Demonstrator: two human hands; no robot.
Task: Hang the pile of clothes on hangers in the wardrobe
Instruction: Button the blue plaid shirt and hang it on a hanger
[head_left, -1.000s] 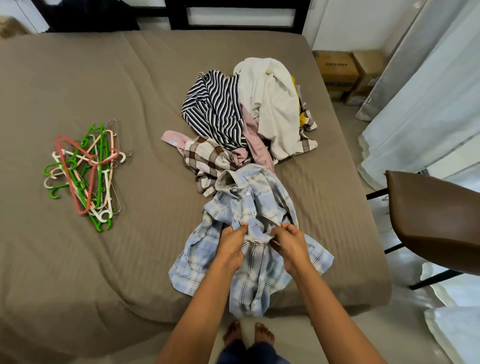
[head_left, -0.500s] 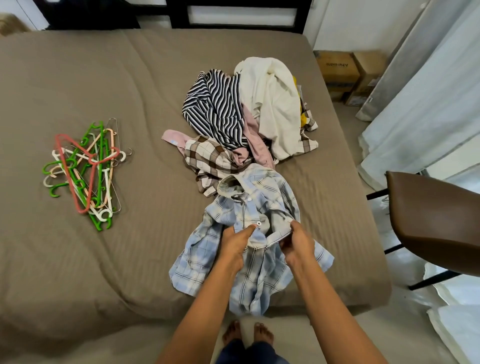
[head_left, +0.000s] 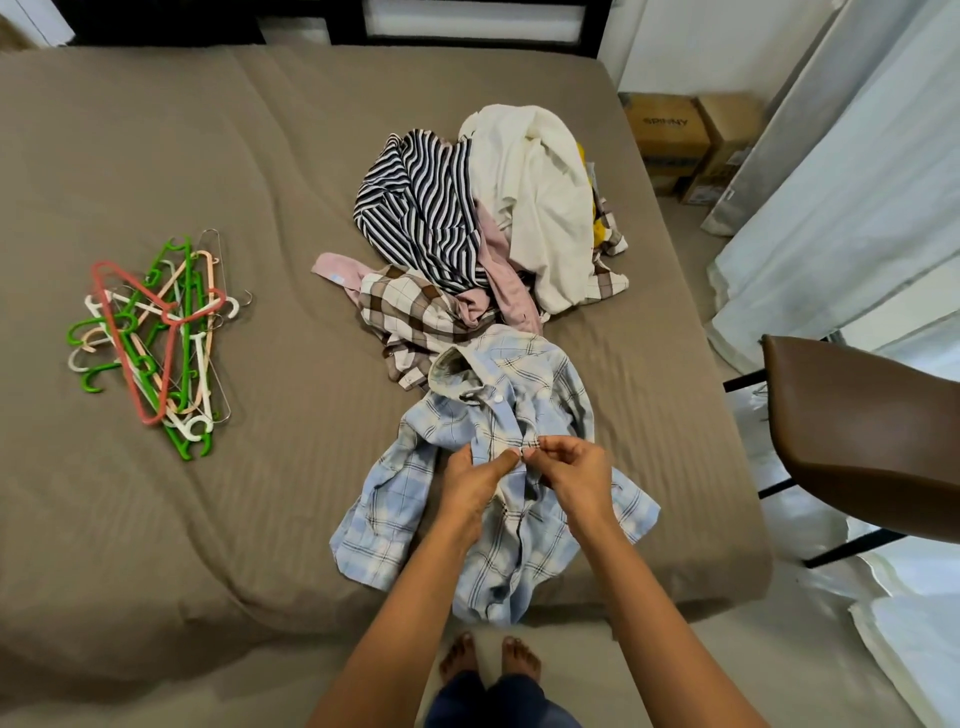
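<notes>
Where both hands meet at lower centre, the button itself is too small to make out. Left hand (head_left: 470, 486) & right hand (head_left: 574, 475) each pinch the front placket of the blue plaid shirt (head_left: 519, 395), fingertips nearly touching, other fingers curled. Wrists cover part of the shirt front, and its hem drapes over the bed (head_left: 260, 156) edge. Shirt lies w/ collar toward frame top, long axis approx vertical, just below the clothes pile (head_left: 483, 223). Hangers (head_left: 150, 338) sit mid-left, well apart. Chair (head_left: 862, 426) is cut off at right edge.
</notes>
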